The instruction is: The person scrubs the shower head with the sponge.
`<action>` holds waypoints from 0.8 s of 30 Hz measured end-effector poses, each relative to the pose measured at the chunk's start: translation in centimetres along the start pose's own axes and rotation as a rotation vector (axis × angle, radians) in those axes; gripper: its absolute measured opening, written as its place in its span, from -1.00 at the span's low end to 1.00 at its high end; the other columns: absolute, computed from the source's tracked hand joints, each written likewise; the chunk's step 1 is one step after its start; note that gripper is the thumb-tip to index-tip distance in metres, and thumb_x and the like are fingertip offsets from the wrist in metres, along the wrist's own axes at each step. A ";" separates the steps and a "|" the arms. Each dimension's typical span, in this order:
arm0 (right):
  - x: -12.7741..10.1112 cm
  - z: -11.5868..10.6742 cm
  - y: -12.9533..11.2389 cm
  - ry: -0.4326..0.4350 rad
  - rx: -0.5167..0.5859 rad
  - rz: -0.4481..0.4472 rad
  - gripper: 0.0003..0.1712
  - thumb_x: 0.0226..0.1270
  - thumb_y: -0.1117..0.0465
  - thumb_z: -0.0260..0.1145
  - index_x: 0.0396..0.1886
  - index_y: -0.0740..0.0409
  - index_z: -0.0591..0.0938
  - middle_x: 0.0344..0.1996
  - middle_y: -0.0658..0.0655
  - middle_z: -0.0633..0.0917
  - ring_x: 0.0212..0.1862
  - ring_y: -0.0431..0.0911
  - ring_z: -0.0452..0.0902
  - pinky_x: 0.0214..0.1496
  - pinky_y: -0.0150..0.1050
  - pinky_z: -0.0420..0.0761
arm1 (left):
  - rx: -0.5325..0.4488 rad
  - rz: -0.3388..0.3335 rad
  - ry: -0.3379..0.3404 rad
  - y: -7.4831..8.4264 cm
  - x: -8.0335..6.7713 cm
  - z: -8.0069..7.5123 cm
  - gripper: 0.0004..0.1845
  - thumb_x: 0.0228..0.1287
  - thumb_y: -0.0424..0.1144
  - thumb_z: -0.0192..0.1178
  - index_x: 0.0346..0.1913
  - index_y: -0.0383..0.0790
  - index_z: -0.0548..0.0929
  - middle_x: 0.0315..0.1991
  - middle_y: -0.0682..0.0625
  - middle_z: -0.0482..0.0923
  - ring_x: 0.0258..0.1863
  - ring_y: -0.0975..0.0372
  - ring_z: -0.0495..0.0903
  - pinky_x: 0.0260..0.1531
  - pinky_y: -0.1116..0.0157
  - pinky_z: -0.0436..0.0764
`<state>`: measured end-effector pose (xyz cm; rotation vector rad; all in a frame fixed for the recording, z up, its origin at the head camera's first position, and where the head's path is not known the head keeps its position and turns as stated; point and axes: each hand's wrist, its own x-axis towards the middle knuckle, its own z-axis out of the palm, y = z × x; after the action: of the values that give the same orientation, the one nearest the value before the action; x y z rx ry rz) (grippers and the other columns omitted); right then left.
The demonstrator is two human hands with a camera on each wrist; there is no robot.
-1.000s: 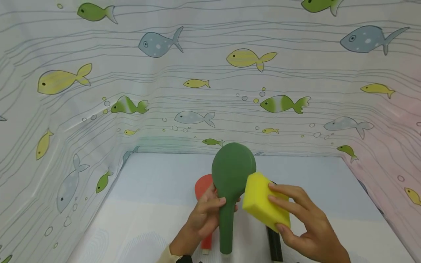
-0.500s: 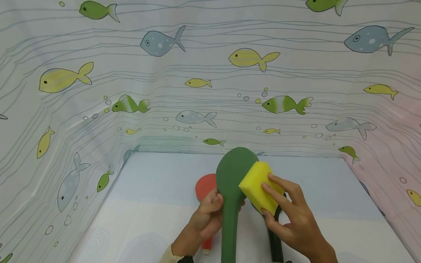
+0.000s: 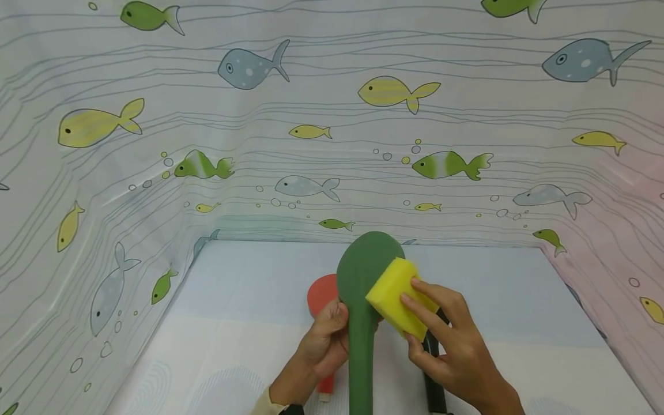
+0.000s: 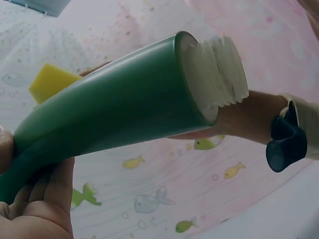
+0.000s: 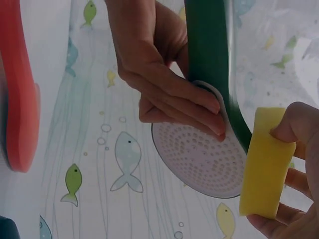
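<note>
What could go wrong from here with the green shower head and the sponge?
The left hand grips the green shower head only around the neck, so a hard push from the sponge might twist it. The right hand holds the sponge between thumb and fingers; it could slip and drop, perhaps onto the black handle on the table.

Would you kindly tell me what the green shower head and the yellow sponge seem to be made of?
The green shower head looks like hard plastic, satin-finished: smooth, with a soft sheen; its threaded end looks like translucent whitish plastic. The yellow sponge is probably foam, matte, as its block shows no gloss.
</note>
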<state>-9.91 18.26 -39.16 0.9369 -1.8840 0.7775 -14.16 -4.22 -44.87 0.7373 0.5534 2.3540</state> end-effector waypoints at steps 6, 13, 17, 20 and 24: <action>-0.1 0.7 -0.4 -0.030 0.006 -0.023 -0.56 0.45 0.11 0.14 0.09 0.35 0.66 0.14 0.42 0.56 0.14 0.10 0.41 0.40 -0.44 0.30 | -0.029 0.031 0.013 0.1 -0.2 0.0 -0.72 0.64 -0.20 -0.25 0.21 -0.25 0.29 0.08 -0.02 0.62 0.09 0.25 0.65 0.17 0.34 0.60; -0.1 1.4 -1.2 -0.095 0.104 -0.061 -0.58 0.43 0.14 0.10 0.07 0.32 0.68 0.13 0.37 0.58 0.11 0.05 0.44 0.27 -0.44 0.41 | 0.012 0.058 0.084 0.4 -0.3 0.1 -0.70 0.59 -0.16 -0.12 0.21 -0.24 0.29 0.10 0.02 0.57 0.12 0.30 0.60 0.21 0.35 0.57; -0.4 1.6 -1.7 -0.161 0.212 -0.059 -0.57 0.44 0.13 0.10 0.09 0.30 0.66 0.14 0.31 0.57 0.12 -0.01 0.43 0.20 -0.45 0.47 | 0.053 0.076 0.118 0.6 -0.3 0.1 -0.63 0.54 -0.12 -0.02 0.23 -0.23 0.29 0.08 0.02 0.57 0.08 0.29 0.59 0.21 0.37 0.56; -0.6 1.3 -1.9 -0.206 0.282 -0.078 -0.59 0.42 0.16 0.12 0.10 0.30 0.66 0.16 0.28 0.57 0.14 -0.02 0.44 0.23 -0.43 0.47 | 0.031 0.092 0.066 0.8 -0.2 0.0 -0.57 0.58 -0.13 -0.07 0.34 -0.27 0.28 0.16 -0.05 0.58 0.16 0.21 0.61 0.28 0.29 0.53; -0.7 0.7 -2.2 -0.305 0.328 -0.076 -0.59 0.41 0.17 0.13 0.16 0.22 0.64 0.20 0.21 0.57 0.16 -0.05 0.43 0.22 -0.44 0.47 | -0.012 0.101 0.007 0.9 0.0 -0.2 -0.54 0.61 -0.17 -0.14 0.42 -0.29 0.25 0.26 -0.12 0.54 0.25 0.11 0.59 0.32 0.22 0.47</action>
<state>-8.14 16.77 -39.74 1.3899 -1.9989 0.9587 -14.65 -4.90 -44.51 0.7685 0.5154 2.4511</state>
